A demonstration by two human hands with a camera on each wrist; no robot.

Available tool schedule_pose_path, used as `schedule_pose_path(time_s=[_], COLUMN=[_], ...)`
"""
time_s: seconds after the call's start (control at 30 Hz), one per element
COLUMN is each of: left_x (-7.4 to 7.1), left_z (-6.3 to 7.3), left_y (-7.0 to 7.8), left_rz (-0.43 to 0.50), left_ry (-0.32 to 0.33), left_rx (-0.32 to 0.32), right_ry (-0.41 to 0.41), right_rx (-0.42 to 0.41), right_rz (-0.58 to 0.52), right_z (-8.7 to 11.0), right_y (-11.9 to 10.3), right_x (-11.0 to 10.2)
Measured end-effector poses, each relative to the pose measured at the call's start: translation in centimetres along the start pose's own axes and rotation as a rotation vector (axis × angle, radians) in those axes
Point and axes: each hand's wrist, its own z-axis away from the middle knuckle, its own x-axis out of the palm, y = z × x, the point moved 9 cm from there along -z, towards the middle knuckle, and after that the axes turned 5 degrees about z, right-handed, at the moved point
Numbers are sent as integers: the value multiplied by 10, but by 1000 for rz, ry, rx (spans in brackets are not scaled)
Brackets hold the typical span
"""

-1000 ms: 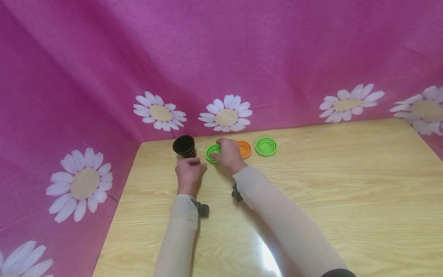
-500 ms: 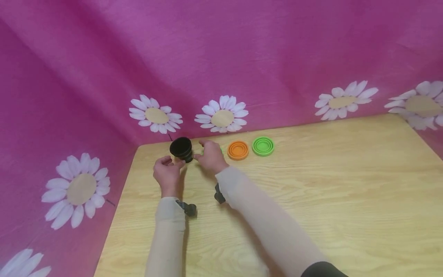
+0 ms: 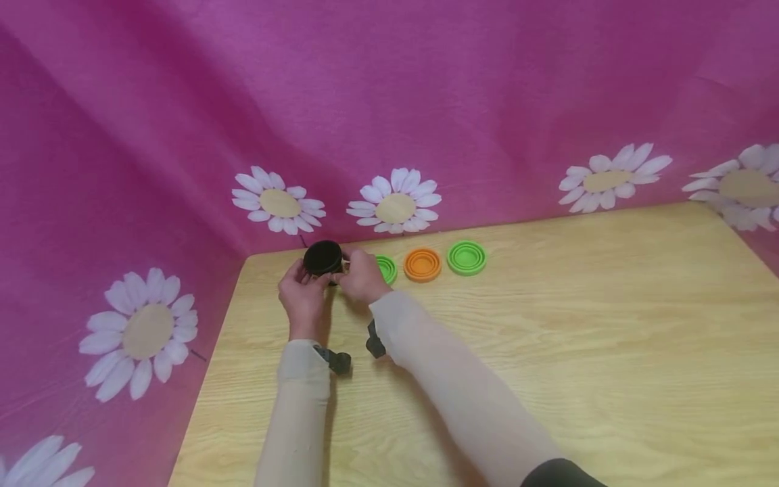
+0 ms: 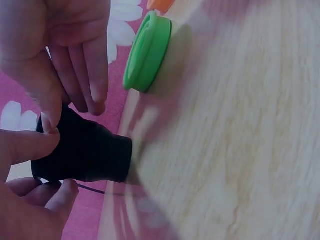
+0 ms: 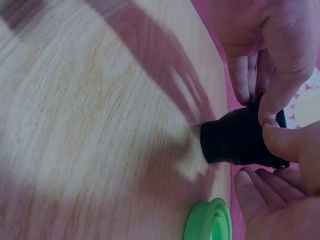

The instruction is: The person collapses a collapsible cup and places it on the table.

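A black collapsible cup (image 3: 322, 257), pulled out to its tall form, stands upright near the table's back left. My left hand (image 3: 302, 302) grips it from the left, with the thumb on the near side and the fingers round the far side. From the right, my right hand (image 3: 363, 279) holds the same cup near its rim. In the left wrist view both thumbs meet on the wall of the black cup (image 4: 82, 150), whose narrow base is down at the table. Just right of my right hand lies a flattened green collapsible cup (image 3: 387, 269), partly hidden by that hand.
Further right in the row lie a flattened orange collapsible cup (image 3: 422, 264) and a second green one (image 3: 466, 258). Pink flowered cloth (image 3: 487, 122) hangs along the back and left edges of the wooden table (image 3: 578, 325).
My right hand has moved left from the flattened green cup to the black cup, uncovering the orange one. My left hand has shifted to the black cup's left side and now grips it.
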Motion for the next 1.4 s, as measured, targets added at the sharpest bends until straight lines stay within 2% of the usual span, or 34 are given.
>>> schedule_pose_path(time_s=[0.27, 0.43, 0.63, 0.83, 0.97, 1.13, 1.2, 1.27, 1.33, 1.4], left_x=[3, 6, 20, 36, 49, 65, 72, 78, 84, 91], left_z=[4, 11, 36, 65, 82, 101, 109, 116, 123, 132], left_y=[2, 12, 30, 48, 56, 64, 67, 73, 80, 90], left_rz=[-23, -17, 24, 33, -14, -32, -49, -86, -143, -237], left_ry=[-21, -40, -115, -191, -243, -321, -350, -375, -396, -419], left_rx=[25, 40, 39, 88, 107, 129, 166, 230, 341, 506], right_ry=[-1, -5, 31, 48, 58, 73, 82, 90, 98, 101], right_rx=[12, -38, -113, -155, -198, -207, -216, -227, -229, -226], right_rz=[-186, -261, -225, -146, -140, -139, -125, -101, -61, -22], right_z=[8, 14, 30, 61, 82, 108, 117, 126, 134, 140], right_y=[1, 1, 9, 10, 10, 19, 21, 23, 26, 28], right_x=[-5, -18, -45, -84, -110, -136, -146, -155, -163, -169])
